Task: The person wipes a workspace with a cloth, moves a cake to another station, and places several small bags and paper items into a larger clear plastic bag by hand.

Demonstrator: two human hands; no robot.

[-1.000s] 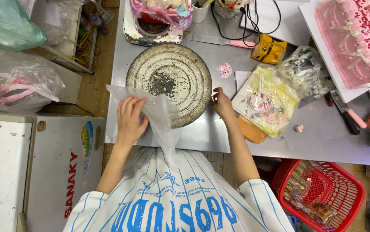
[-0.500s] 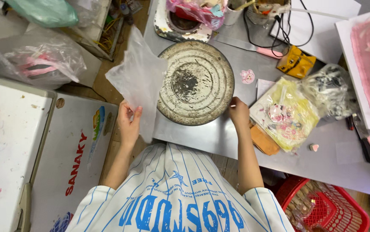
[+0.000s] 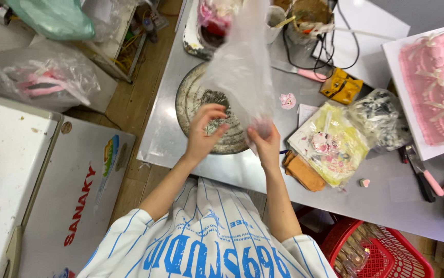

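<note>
The right hand [image 3: 267, 146] pinches the narrow bottom end of a clear plastic bag [image 3: 240, 72]. The bag stands up long and tall above that hand, over the round metal turntable [image 3: 193, 100] on the bench [image 3: 216, 170]. The left hand [image 3: 204, 131] is just beside it, fingers curled and loose, holding nothing.
</note>
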